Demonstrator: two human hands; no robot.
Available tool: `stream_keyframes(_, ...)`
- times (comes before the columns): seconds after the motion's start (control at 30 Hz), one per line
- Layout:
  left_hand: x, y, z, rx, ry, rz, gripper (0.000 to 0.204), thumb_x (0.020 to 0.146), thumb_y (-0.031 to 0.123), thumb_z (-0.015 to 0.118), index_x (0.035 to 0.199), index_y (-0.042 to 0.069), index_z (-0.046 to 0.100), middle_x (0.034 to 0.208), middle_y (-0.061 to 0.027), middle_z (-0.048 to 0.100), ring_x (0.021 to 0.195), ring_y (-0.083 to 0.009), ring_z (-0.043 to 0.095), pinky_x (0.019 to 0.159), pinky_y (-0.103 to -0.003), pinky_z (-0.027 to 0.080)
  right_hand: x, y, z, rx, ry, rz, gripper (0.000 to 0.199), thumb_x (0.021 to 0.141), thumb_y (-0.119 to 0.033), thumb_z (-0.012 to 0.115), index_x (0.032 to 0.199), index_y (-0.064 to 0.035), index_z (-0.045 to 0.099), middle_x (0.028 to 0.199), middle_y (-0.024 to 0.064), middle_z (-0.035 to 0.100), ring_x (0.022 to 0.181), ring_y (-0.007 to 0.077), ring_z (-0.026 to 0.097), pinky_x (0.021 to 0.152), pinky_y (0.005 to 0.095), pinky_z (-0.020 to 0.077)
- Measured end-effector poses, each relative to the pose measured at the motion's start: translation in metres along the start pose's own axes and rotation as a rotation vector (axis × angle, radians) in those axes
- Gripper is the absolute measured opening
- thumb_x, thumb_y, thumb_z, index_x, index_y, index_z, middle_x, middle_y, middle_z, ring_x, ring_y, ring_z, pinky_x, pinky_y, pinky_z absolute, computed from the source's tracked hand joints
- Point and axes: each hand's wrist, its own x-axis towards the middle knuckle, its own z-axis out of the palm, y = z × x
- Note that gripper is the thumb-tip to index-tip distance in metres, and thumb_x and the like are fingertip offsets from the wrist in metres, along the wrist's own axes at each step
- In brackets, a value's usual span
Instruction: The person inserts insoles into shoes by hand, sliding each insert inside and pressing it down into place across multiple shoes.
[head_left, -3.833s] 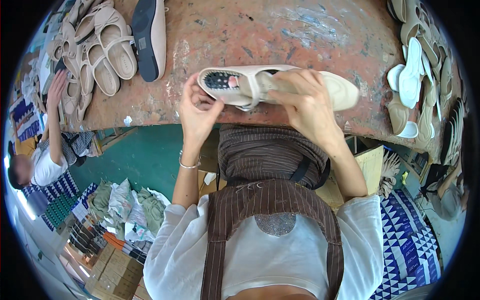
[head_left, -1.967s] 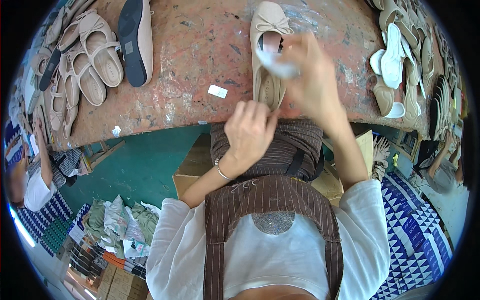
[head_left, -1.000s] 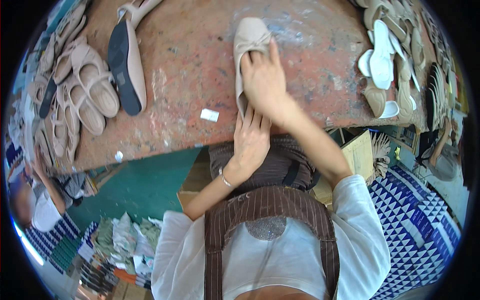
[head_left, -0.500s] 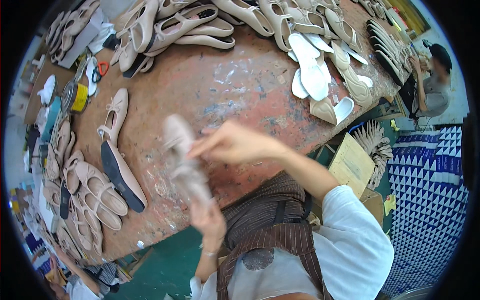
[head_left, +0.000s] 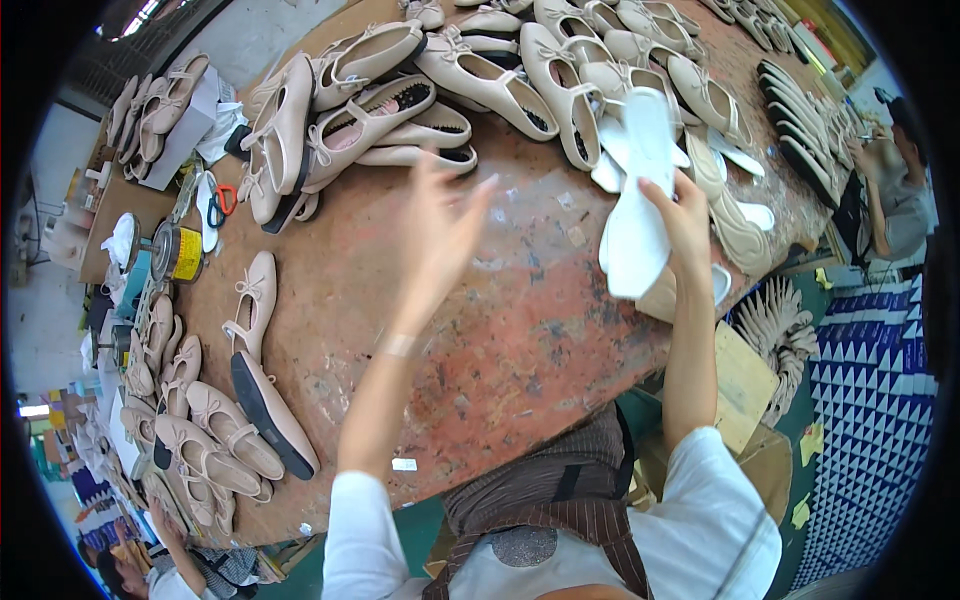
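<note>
Worn, paint-stained desk (head_left: pixel 520 330) under us — our right hand (head_left: pixel 685 215) clamps a white insole (head_left: pixel 635 200) upright for inspection, while our left hand (head_left: pixel 440 235) hovers spread, empty, above beige shoes (head_left: pixel 340 120).

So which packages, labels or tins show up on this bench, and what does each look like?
Tin: left edge of the bench, round, lying on its side, yellow label.
Small label: near bench edge by the left arm, white rectangle.
Box: far left, white, shoes on top.
</note>
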Motion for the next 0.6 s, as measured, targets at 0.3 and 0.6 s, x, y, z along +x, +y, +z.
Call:
stream_keyframes(0.3,0.078,-0.022,0.100,-0.052,0.144,-0.112,0.050,0.095,0.019,0.055,0.134,-0.009,0.042,0.107,-0.0329,0.067,0.103,-0.0479,0.064,0.091,-0.050,0.050,-0.086,-0.015,0.006,1.010,-0.278,0.052,0.062,0.106,-0.028,0.050,0.155,0.0019,0.026,0.138,0.0256,0.055,0.108,0.0294,0.066,0.096,0.0443,0.0569)
stream_keyframes(0.6,-0.240,-0.058,-0.146,-0.182,-0.371,-0.482,0.027,0.104,0.016,0.055,0.122,-0.003,0.064,0.097,-0.0070,0.068,0.090,-0.0118,0.060,0.082,-0.029,0.050,-0.163,-0.018,0.037,0.067,-0.542,-0.091,0.045,0.102,-0.029,0.047,0.131,0.0019,0.062,0.123,0.0149,0.065,0.099,0.0235,0.058,0.090,0.0368,0.0448)
